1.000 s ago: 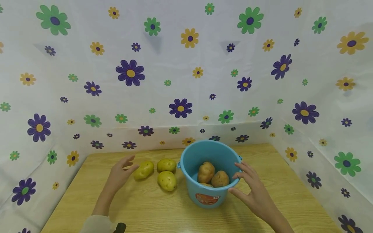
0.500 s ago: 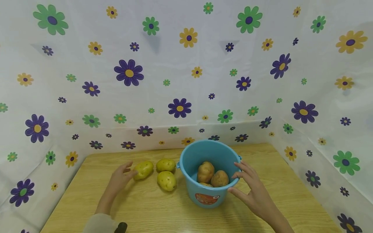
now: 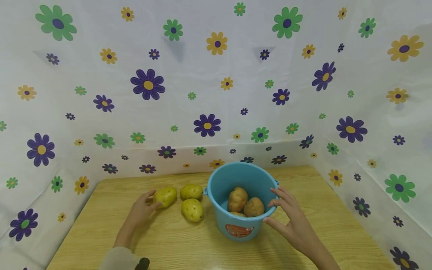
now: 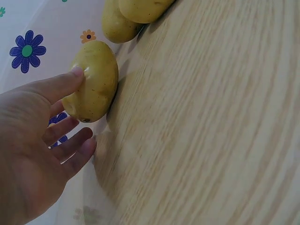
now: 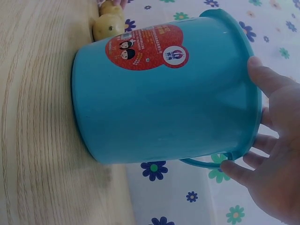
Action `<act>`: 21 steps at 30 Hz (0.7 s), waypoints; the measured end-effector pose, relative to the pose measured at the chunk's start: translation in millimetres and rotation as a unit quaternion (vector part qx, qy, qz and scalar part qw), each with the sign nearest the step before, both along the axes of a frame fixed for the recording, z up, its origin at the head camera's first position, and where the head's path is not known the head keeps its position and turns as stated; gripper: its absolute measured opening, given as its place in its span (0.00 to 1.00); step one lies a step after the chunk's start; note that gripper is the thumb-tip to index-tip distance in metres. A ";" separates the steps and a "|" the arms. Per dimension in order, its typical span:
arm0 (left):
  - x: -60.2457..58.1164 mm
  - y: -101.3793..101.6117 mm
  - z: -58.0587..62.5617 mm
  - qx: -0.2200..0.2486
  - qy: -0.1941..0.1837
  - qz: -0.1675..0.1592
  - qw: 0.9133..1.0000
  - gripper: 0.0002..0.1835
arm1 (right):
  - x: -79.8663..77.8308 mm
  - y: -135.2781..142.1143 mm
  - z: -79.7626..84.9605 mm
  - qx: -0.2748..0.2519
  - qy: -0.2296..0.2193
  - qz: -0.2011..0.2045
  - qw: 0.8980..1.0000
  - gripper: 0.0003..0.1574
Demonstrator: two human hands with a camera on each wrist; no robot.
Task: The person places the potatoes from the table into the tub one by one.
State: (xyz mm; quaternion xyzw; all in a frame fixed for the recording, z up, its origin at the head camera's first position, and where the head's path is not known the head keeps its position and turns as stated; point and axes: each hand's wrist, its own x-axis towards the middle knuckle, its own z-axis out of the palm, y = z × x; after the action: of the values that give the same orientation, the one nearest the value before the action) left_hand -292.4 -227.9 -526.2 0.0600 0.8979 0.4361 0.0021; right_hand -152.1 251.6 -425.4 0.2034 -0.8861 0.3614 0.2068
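Observation:
At the left of the table, my left hand (image 3: 141, 208) is beside the leftmost yellow potato (image 3: 165, 197), fingers loosely spread. In the left wrist view its thumb overlaps that potato (image 4: 96, 82), while the other fingers (image 4: 77, 145) lie below and behind it. My right hand (image 3: 294, 219) holds the rim of a light blue bucket (image 3: 224, 223) on its right side. The thumb (image 5: 265, 75) sits at the rim's outer edge and the fingertips reach over it. Brown potatoes (image 3: 238, 199) lie inside the bucket, one partly hidden by the front wall.
Two more yellow potatoes (image 3: 192, 210) lie between the left hand and the bucket. A thin bucket handle (image 5: 201, 164) hangs at its side. White flower-printed sheeting (image 3: 182, 93) surrounds the wooden table (image 3: 175, 247) at the back and sides.
My left hand has lowered and come in against the left end of the leftmost yellow potato. The right hand and the bucket have stayed in place.

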 end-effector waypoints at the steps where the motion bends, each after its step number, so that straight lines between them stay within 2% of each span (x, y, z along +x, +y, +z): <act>1: 0.4 0.9 -0.3 -0.001 -0.006 0.003 1.000 0.38 | 0.1 -0.1 0.0 0.000 -0.001 0.000 1.000 0.21; 6: 0.4 4.1 -2.7 0.007 -0.017 0.008 1.000 0.38 | 0.2 0.0 -0.4 -0.002 -0.003 -0.001 1.000 0.21; 10: -0.1 4.8 -4.3 0.007 -0.011 0.010 1.000 0.39 | 0.5 -0.2 -0.2 -0.003 -0.003 -0.001 1.000 0.21; 21: 3.2 11.0 -4.5 0.016 -0.013 0.039 0.999 0.38 | 0.3 -0.9 -0.7 0.001 0.000 -0.003 1.000 0.21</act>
State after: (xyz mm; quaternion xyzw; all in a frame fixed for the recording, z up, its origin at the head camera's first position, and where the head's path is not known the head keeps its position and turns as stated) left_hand -289.2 -217.0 -530.6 0.0190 0.8925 0.4506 -0.0040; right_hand -151.9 250.7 -426.2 0.2007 -0.8873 0.3597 0.2073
